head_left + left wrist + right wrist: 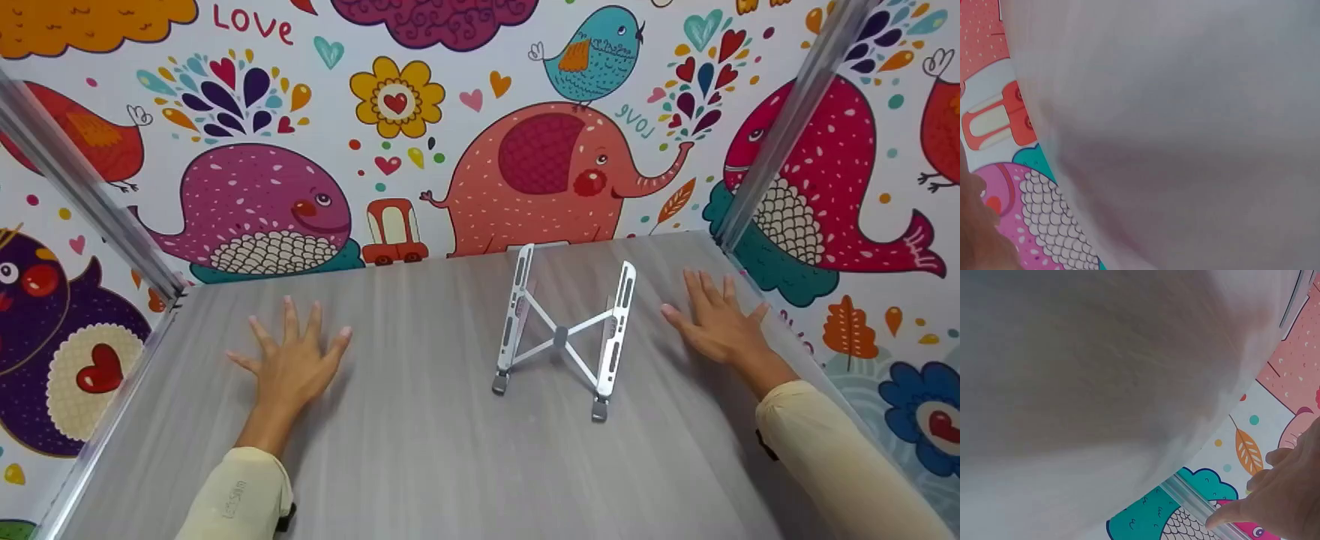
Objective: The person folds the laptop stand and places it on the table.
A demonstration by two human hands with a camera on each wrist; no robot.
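Observation:
A silver folding laptop stand [561, 337] stands unfolded on the table, its two slotted side rails joined by crossed bars with a grey hub. To its left, the left hand [291, 367] is spread with fingers straight, low over the tabletop, and holds nothing. On the other side of the stand, the right hand [718, 322] has its fingers spread too, near the table's right edge, with nothing in it. Part of the left hand [982, 225] shows at the lower left of the left wrist view. In the right wrist view, the right hand [1286, 489] appears at the lower right.
The grey wood-grain table [405, 420] is bounded at the back by a wall [465, 172] printed with cartoon animals. Metal posts rise at the back left [97, 187] and back right [787, 127] corners. A metal rail runs along the left edge.

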